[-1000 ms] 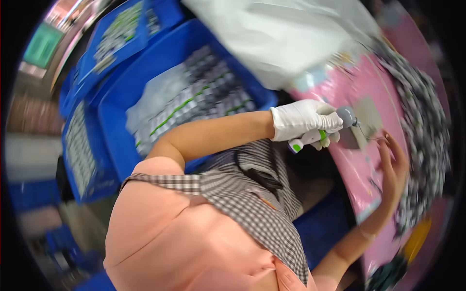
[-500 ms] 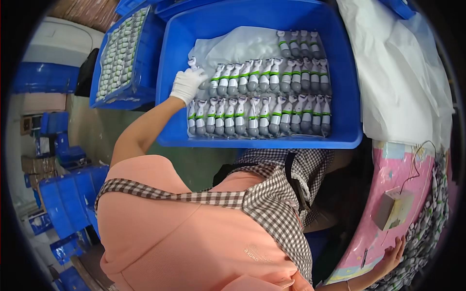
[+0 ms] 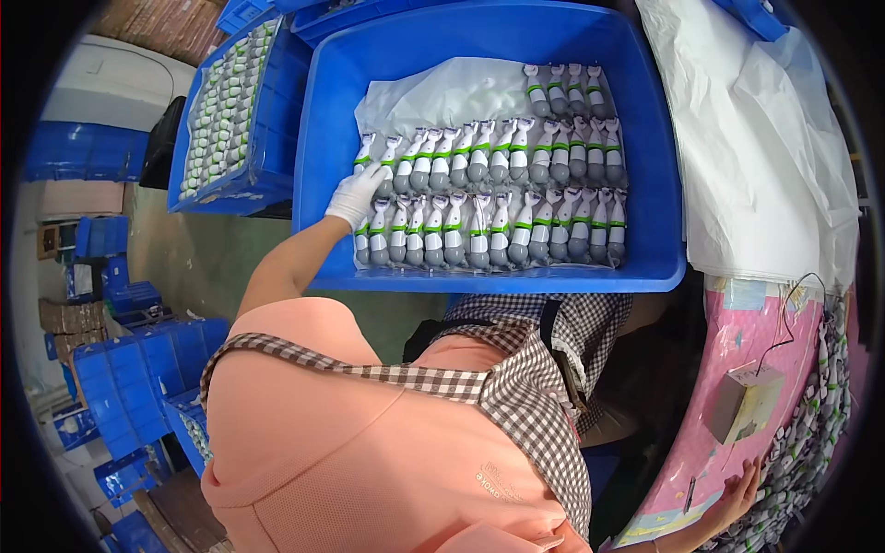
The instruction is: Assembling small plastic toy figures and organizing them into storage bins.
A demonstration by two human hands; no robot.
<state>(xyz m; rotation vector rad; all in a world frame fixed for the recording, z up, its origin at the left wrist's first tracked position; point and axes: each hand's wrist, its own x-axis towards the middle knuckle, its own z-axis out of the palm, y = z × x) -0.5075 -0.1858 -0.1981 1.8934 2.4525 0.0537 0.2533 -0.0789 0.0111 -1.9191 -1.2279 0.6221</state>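
Observation:
My left hand (image 3: 358, 195), in a white glove, is at the left end of the middle row in a big blue bin (image 3: 490, 279). Its fingers are closed round the lower part of the endmost wand (image 3: 366, 147), a white piece with a green ring; the glove hides its grey end. Beside it lies a similar wand (image 3: 388, 158) with a rounded grey head. Another row of these wands (image 3: 454, 230) lies nearer to me. Far to the lower right, my bare right hand (image 3: 737, 498) rests open, fingers extended, beside a heap of similar wands (image 3: 800, 461).
Clear plastic sheeting (image 3: 442, 88) lines the bin's far left. A second blue bin (image 3: 267, 138), full of wands, stands to the left. White sheeting (image 3: 751, 157) hangs at the right, above a pink cover (image 3: 761, 341) bearing a small wired box (image 3: 745, 405) and a pen (image 3: 690, 493).
My left hand has come down slightly toward me with the endmost wand, which now lies lower, in line with the middle row. My right hand stays about where it was.

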